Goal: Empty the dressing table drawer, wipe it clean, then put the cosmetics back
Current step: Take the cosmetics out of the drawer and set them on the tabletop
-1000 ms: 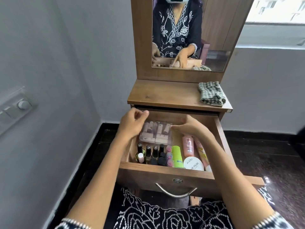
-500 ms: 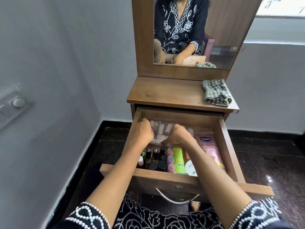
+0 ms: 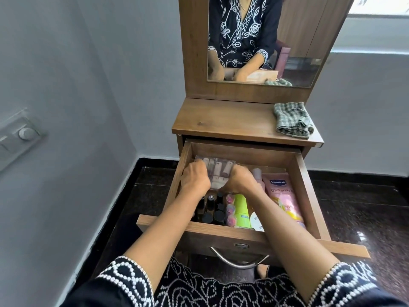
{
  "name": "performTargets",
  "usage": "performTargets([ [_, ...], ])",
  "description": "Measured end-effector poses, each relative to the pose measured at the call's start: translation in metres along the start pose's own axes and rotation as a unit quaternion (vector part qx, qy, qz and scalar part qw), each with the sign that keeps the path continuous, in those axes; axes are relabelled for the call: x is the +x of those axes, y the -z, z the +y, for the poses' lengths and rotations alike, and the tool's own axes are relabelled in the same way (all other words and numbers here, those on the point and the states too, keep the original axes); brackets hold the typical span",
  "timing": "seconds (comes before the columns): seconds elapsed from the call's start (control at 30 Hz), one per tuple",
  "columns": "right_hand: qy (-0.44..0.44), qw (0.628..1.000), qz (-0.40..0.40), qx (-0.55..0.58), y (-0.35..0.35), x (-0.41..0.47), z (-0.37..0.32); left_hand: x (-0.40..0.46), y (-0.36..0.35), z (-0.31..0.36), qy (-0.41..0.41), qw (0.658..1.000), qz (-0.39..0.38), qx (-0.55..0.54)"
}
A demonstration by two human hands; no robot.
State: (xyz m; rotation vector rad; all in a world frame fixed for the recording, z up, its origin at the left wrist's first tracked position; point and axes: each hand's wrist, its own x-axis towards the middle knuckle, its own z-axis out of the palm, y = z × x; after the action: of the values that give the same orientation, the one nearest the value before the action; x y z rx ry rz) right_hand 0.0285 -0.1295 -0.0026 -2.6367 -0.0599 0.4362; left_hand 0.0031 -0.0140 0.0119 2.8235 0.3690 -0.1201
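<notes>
Both hands down in the open drawer (image 3: 308, 187): left hand (image 3: 195, 178) and right hand (image 3: 240, 181) curled on each side of the clear case (image 3: 218, 171) at the far left; actual hold hard to tell.

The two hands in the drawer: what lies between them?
In the head view, a clear plastic tray of pale tubes lies between the left hand and the right hand, at the back of the wooden drawer.

place: home bedroom corner | signs: dressing table (image 3: 232, 122) with mirror (image 3: 265, 41), drawer (image 3: 305, 185) of cosmetics (image 3: 240, 209), wall switch (image 3: 20, 136)
</notes>
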Motion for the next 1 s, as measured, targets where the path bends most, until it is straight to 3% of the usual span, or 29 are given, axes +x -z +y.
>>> performTargets([
  [0.23,-0.001,1.000,0.004,-0.019,0.004,0.000,0.001,0.001,-0.001,0.002,-0.010,1.000,-0.027,-0.010],
  [0.57,-0.044,0.999,-0.012,0.019,0.022,-0.009,0.003,0.008,-0.004,-0.004,-0.002,0.981,-0.018,-0.191],
  [0.73,-0.027,0.998,-0.011,0.060,0.029,-0.017,-0.001,0.008,0.008,-0.014,-0.006,0.986,-0.018,-0.166],
  [1.0,-0.047,0.992,-0.008,0.114,0.045,-0.030,-0.005,-0.002,0.029,-0.028,-0.029,0.969,-0.016,-0.245],
])
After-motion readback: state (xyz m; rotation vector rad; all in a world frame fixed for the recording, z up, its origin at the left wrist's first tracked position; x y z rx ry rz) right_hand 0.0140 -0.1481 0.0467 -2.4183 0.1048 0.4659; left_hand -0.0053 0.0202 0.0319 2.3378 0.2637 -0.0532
